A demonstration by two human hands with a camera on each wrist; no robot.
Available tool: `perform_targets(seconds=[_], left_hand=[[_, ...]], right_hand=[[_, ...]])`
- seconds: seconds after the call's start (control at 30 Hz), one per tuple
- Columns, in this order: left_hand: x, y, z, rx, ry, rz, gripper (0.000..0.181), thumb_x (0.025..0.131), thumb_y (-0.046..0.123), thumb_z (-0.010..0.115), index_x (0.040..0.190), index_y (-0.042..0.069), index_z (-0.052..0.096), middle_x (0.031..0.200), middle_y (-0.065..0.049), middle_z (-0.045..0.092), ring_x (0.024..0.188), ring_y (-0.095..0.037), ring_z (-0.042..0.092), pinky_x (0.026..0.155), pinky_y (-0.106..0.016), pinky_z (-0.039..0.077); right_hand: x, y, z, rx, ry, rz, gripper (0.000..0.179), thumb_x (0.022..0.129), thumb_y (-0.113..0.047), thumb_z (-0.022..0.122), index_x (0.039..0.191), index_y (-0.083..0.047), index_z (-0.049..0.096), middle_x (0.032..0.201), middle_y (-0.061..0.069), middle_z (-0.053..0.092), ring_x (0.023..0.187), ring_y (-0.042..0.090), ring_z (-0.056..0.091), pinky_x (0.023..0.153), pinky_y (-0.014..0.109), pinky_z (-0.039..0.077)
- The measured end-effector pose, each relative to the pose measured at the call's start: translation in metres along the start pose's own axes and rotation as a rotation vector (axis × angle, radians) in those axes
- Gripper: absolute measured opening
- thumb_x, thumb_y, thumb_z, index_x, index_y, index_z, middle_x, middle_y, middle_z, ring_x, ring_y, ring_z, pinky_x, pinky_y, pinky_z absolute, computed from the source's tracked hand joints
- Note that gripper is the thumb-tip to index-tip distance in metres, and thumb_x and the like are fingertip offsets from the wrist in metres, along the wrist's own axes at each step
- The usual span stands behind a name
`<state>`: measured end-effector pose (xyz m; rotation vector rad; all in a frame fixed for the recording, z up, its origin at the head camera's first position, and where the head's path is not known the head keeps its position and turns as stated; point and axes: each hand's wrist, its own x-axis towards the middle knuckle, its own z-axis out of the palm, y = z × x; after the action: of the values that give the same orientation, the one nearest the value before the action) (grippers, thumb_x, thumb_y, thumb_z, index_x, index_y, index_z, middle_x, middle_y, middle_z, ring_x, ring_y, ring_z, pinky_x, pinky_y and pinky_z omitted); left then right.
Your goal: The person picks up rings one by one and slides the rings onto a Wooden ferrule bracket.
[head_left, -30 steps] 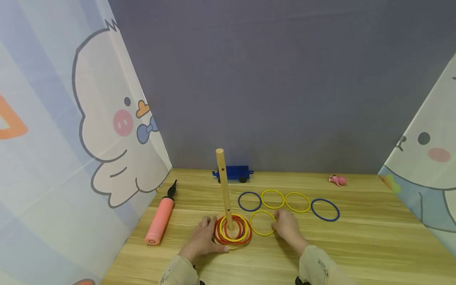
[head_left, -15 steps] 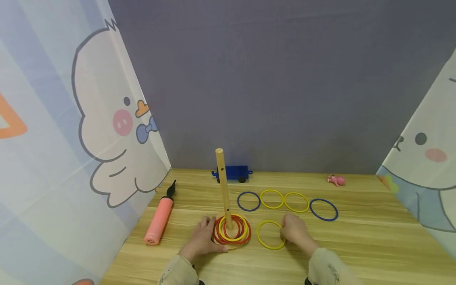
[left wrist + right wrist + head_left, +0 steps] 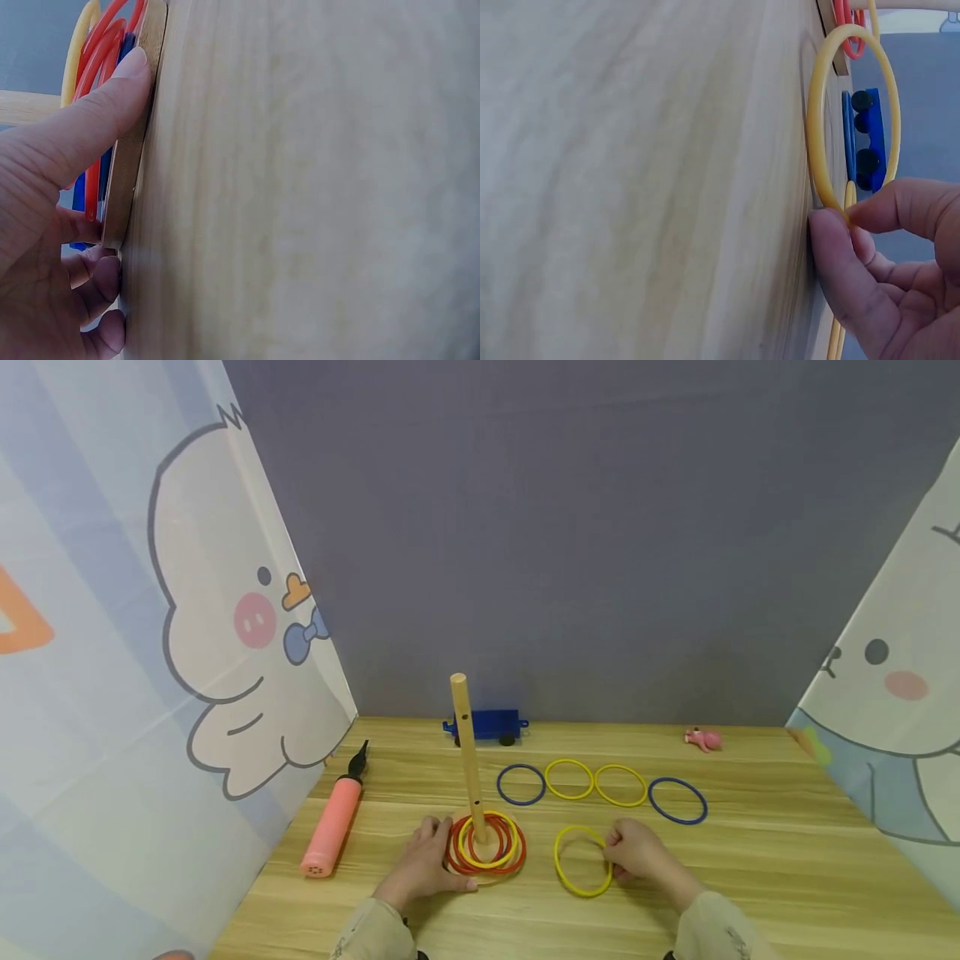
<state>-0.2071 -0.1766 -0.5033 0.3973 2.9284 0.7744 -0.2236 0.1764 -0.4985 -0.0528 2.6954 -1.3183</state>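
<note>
My left hand (image 3: pixel 429 862) grips the edge of a round wooden base (image 3: pixel 126 176). Its thumb lies along the near rim, and the fingers curl round the other side. From the base rises a wooden post (image 3: pixel 467 752), leaning slightly in the head view. Around its foot lie several red rings (image 3: pixel 523 853), a yellow ring (image 3: pixel 486 867) and something blue, mostly hidden. To the right, my right hand (image 3: pixel 639 850) pinches a yellow toss ring (image 3: pixel 817 127) between thumb and forefinger. That ring is tilted, its far side raised off the table in the right wrist view.
Behind the hands lie a blue ring (image 3: pixel 521 804), two yellow rings (image 3: pixel 569 798) and another blue ring (image 3: pixel 678 822). Farther back stand a blue toy wagon (image 3: pixel 495 725) and a pink animal figure (image 3: pixel 703 739). A pink hand pump (image 3: pixel 333 827) lies at left.
My right hand has drawn the yellow ring to the right and nearer, away from the base, and tilted it up. My left hand has stayed on the base.
</note>
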Motion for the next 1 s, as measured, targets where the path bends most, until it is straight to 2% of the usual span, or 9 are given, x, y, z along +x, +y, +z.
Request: perform_targets(seconds=[0.13, 0.4, 0.6, 0.77, 1.0], left_hand=[[0.000, 0.000, 0.001, 0.002, -0.003, -0.003, 0.116, 0.064, 0.059, 0.084, 0.147, -0.006, 0.034, 0.128, -0.021, 0.040, 0.110, -0.035, 0.043, 0.092, -0.055, 0.038], [0.001, 0.000, 0.000, 0.012, 0.005, 0.003, 0.116, 0.064, 0.059, 0.084, 0.147, -0.006, 0.035, 0.128, -0.021, 0.040, 0.109, -0.035, 0.044, 0.092, -0.055, 0.038], [0.001, 0.001, 0.000, 0.013, 0.003, 0.001, 0.116, 0.064, 0.059, 0.084, 0.147, -0.005, 0.035, 0.128, -0.020, 0.040, 0.110, -0.035, 0.044, 0.092, -0.055, 0.037], [0.001, 0.000, 0.001, 0.015, 0.008, -0.002, 0.116, 0.063, 0.058, 0.085, 0.146, -0.005, 0.035, 0.128, -0.021, 0.040, 0.111, -0.036, 0.044, 0.093, -0.056, 0.037], [0.002, -0.001, 0.002, 0.020, 0.001, -0.016, 0.117, 0.063, 0.060, 0.084, 0.147, -0.004, 0.035, 0.127, -0.019, 0.039, 0.111, -0.035, 0.044, 0.092, -0.055, 0.038]], right_hand=[[-0.003, 0.004, -0.003, 0.066, -0.037, 0.007, 0.014, 0.079, 0.010, 0.061, 0.080, -0.001, 0.051, 0.068, 0.011, 0.053, 0.056, 0.021, 0.056, 0.051, 0.034, 0.054], [-0.004, 0.020, -0.013, 0.279, -0.227, -0.066, 0.010, 0.082, 0.007, 0.060, 0.091, 0.009, 0.055, 0.070, 0.006, 0.055, 0.061, 0.017, 0.056, 0.057, 0.032, 0.053], [-0.002, 0.030, -0.017, 0.378, -0.316, -0.080, 0.013, 0.086, 0.003, 0.059, 0.096, 0.011, 0.055, 0.072, 0.004, 0.056, 0.063, 0.015, 0.057, 0.059, 0.028, 0.053], [-0.003, 0.033, -0.019, 0.431, -0.356, -0.076, 0.014, 0.090, 0.001, 0.059, 0.098, 0.012, 0.054, 0.073, 0.003, 0.056, 0.064, 0.014, 0.057, 0.061, 0.027, 0.053], [-0.004, 0.033, -0.019, 0.440, -0.356, -0.085, 0.015, 0.089, 0.002, 0.058, 0.099, 0.013, 0.054, 0.075, 0.003, 0.057, 0.066, 0.013, 0.057, 0.062, 0.026, 0.053]])
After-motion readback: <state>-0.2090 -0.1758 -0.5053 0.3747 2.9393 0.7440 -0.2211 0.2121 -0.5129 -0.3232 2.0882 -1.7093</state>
